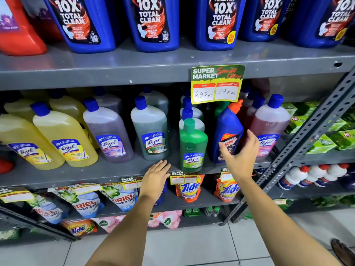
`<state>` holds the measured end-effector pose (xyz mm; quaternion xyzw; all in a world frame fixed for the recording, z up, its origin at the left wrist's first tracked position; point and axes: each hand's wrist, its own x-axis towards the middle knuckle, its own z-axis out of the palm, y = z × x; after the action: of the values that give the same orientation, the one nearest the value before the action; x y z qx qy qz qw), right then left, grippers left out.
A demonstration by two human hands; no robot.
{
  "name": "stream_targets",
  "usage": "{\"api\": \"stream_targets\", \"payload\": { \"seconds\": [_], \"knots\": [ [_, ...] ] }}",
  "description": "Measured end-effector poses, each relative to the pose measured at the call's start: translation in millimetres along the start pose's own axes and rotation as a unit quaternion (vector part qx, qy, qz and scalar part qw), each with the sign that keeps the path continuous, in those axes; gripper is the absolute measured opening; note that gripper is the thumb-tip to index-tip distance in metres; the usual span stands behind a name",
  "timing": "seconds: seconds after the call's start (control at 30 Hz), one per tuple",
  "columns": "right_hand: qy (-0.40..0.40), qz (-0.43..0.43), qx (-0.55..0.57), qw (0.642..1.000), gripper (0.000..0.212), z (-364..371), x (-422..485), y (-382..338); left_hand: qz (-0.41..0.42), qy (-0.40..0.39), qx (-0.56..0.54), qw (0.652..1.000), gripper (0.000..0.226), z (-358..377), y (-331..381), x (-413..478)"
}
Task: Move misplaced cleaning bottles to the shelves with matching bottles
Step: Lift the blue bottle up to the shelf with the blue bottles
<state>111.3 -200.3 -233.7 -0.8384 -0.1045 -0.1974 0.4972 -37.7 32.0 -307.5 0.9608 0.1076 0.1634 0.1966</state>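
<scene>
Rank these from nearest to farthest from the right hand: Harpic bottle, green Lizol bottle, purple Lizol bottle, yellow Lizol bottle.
From the right hand:
1. Harpic bottle, right at its fingers.
2. Green Lizol bottle, just left.
3. Purple Lizol bottle, farther left.
4. Yellow Lizol bottle, far left.

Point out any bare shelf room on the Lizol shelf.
Bare strip along the front edge, ahead of the purple Lizol bottle, beside the left hand. Crowded between the green Lizol bottle and Harpic bottle.
</scene>
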Motion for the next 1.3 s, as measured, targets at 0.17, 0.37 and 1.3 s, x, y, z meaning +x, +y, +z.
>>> {"api": "stream_targets", "payload": {
  "seconds": [0.17, 0.37, 1.3],
  "knots": [
    [-0.094, 0.045, 0.042, 0.994, 0.116, 4.8, 16.0, 4.2, -0.008, 0.003, -0.007, 1.0, 0.038, -3.1, 2.1, -0.5],
    [-0.111, 0.104, 0.067, 0.986, 0.108, 9.4, 26.8, 11.8, 0.003, 0.021, 0.007, 1.0, 0.035, -4.1, 5.6, -0.2],
    [0.02, -0.099, 0.231, 0.968, 0.078, -195.6, 60.3, -154.4, 0.082, 0.255, 0.206, 0.941, 0.046, -254.3, 159.7, 116.0]
  ]
}}
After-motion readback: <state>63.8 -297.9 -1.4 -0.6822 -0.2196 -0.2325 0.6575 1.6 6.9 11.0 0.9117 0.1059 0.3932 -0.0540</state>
